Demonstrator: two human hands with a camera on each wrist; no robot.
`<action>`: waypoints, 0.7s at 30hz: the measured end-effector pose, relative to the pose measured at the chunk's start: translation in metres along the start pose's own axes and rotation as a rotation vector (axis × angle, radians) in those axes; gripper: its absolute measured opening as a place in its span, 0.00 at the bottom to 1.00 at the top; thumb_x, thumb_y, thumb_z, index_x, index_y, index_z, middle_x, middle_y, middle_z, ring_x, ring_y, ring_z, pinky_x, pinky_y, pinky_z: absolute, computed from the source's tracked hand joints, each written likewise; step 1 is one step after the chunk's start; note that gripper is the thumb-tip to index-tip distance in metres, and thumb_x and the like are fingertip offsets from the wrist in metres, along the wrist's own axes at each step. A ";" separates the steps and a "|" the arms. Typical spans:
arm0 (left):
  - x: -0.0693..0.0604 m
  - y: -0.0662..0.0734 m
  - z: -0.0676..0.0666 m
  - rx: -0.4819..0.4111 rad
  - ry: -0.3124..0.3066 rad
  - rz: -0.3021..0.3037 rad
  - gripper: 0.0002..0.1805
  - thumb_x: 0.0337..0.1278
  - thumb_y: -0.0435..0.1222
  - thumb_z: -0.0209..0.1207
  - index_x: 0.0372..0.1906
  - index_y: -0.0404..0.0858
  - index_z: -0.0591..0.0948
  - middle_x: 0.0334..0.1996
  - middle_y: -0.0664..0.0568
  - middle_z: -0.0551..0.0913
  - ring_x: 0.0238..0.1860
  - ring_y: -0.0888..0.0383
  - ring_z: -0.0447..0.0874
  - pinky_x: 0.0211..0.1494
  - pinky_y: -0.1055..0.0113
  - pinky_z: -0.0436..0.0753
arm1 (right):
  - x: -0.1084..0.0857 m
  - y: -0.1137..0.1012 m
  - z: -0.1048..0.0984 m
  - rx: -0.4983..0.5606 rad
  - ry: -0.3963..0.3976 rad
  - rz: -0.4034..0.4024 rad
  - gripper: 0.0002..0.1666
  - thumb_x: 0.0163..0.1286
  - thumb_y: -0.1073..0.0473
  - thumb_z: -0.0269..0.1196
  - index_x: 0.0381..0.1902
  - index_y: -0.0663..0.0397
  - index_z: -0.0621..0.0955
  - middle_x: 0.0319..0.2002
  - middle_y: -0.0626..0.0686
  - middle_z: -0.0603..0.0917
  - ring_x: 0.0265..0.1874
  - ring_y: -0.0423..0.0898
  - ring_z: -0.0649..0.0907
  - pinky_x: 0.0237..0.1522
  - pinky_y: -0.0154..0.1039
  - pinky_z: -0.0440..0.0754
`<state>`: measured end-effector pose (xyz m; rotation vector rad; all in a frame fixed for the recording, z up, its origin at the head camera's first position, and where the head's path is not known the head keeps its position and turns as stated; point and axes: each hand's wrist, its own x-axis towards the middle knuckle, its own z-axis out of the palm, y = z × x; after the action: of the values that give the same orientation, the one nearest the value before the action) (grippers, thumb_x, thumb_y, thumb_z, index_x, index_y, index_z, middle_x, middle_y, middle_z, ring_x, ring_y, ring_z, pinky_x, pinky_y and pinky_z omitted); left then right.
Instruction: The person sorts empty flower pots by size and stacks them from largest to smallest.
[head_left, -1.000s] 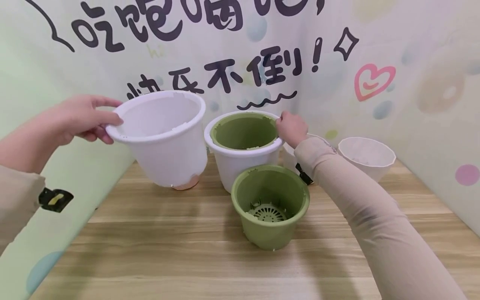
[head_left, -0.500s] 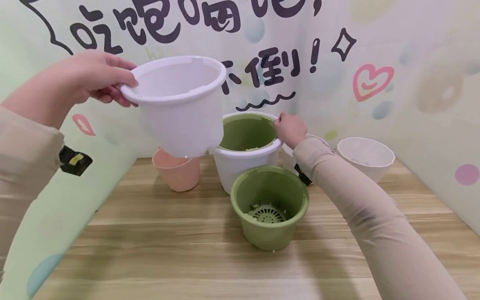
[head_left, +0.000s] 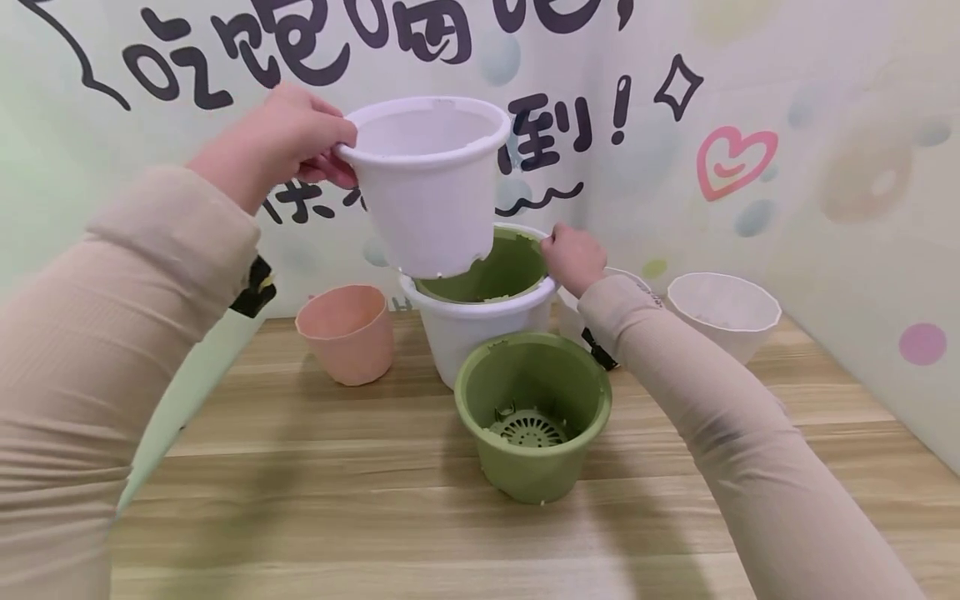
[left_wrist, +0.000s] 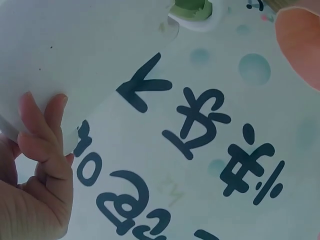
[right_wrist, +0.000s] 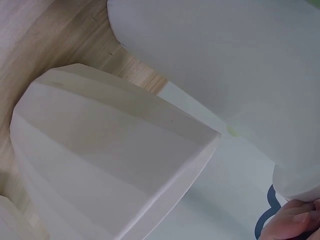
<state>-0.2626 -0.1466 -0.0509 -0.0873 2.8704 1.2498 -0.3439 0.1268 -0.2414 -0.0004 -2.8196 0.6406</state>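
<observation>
My left hand (head_left: 288,142) grips the left rim of a white flower pot (head_left: 435,200), held in the air above and slightly left of a second white pot (head_left: 480,329). That second pot stands on the table with a green pot (head_left: 517,258) nested inside it. At its right rim, my right hand (head_left: 573,258) pinches the edge. In front stands another green pot (head_left: 532,458), upright, with a slotted bottom. In the left wrist view, fingers (left_wrist: 50,145) curl at the raised pot's edge. Only part of my right hand (right_wrist: 295,220) shows in the right wrist view.
A pink pot (head_left: 348,337) stands at the back left of the wooden table (head_left: 315,500). Behind my right forearm are a faceted white pot (right_wrist: 110,145) and another white pot (head_left: 723,312). A printed cloth wall (head_left: 787,83) closes off the back and sides.
My left hand has raised the white pot and carried it rightward, from in front of the pink pot to over the nested pots. My right hand keeps its place on the rim.
</observation>
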 end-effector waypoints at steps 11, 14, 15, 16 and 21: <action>0.017 -0.005 0.036 -0.108 0.039 -0.009 0.16 0.56 0.34 0.46 0.48 0.31 0.74 0.09 0.53 0.79 0.15 0.60 0.81 0.19 0.72 0.73 | 0.002 -0.001 0.001 -0.001 -0.028 0.010 0.18 0.68 0.54 0.41 0.45 0.56 0.73 0.34 0.57 0.77 0.33 0.53 0.75 0.32 0.46 0.72; 0.022 -0.010 0.046 -0.125 0.042 -0.019 0.13 0.56 0.33 0.46 0.42 0.31 0.75 0.08 0.53 0.78 0.15 0.60 0.81 0.20 0.72 0.74 | 0.002 -0.001 0.000 0.002 -0.044 0.022 0.18 0.67 0.55 0.42 0.47 0.56 0.73 0.36 0.57 0.77 0.35 0.53 0.76 0.35 0.47 0.73; 0.023 -0.012 0.050 -0.131 0.044 -0.019 0.11 0.56 0.33 0.46 0.39 0.32 0.75 0.08 0.53 0.78 0.15 0.60 0.81 0.20 0.72 0.74 | 0.002 -0.001 0.000 0.003 -0.048 0.026 0.18 0.67 0.56 0.42 0.47 0.56 0.73 0.37 0.57 0.78 0.35 0.53 0.76 0.35 0.47 0.73; 0.025 -0.013 0.054 -0.137 0.048 -0.020 0.09 0.55 0.33 0.46 0.36 0.33 0.74 0.08 0.53 0.78 0.14 0.60 0.81 0.20 0.72 0.74 | 0.002 -0.001 0.000 0.005 -0.050 0.029 0.18 0.66 0.56 0.42 0.47 0.56 0.73 0.37 0.58 0.78 0.36 0.53 0.76 0.36 0.48 0.73; 0.031 -0.021 0.071 -0.170 0.043 -0.018 0.06 0.54 0.31 0.45 0.32 0.34 0.72 0.08 0.52 0.77 0.13 0.61 0.80 0.20 0.73 0.73 | 0.002 -0.001 -0.002 0.008 -0.060 0.039 0.19 0.66 0.57 0.41 0.49 0.56 0.73 0.39 0.58 0.77 0.37 0.54 0.76 0.37 0.48 0.74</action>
<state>-0.2934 -0.1108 -0.1157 -0.1421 2.7856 1.5046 -0.3458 0.1269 -0.2390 -0.0358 -2.8808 0.6713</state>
